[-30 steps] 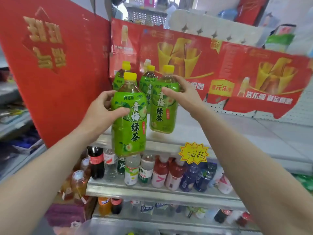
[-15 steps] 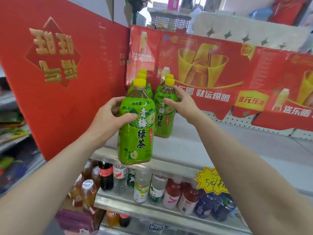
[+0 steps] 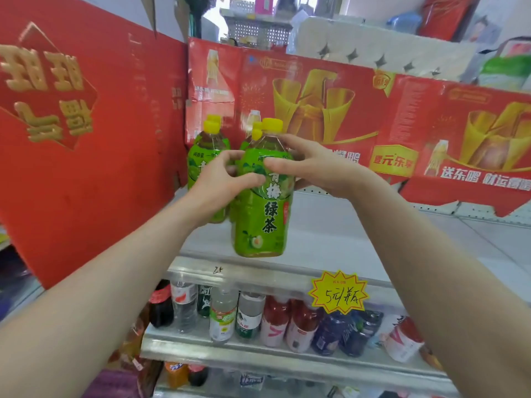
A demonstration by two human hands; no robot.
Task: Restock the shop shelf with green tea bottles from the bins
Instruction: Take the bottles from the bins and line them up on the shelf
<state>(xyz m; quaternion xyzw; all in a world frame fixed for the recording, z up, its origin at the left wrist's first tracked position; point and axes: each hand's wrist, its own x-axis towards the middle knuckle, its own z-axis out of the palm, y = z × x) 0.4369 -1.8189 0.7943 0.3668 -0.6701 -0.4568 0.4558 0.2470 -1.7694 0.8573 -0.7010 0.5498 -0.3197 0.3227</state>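
Green plastic and a yellow cap mark the front green tea bottle, which stands upright near the front edge of the top shelf, toward its left end. Whether its base bears fully on the shelf or sits just above it cannot be told. The left hand wraps the bottle's shoulder from the left, thumb laid across the label. The right hand clasps the same shoulder from the right, thumb across the front, so both hands hold this one bottle and cover the upper part of its label. Behind it, toward the back left corner of the shelf, more green tea bottles stand close together. The hands and the front bottle hide most of them, and only yellow caps and parts of labels show, so their count is unsure. Red printed cardboard lines the back of the shelf, and another red panel closes its left end. A yellow starburst price tag hangs at the front edge. On the lower shelf, assorted drink bottles stand in a row, their tops cut off by the shelf above and the rightmost ones blurred.
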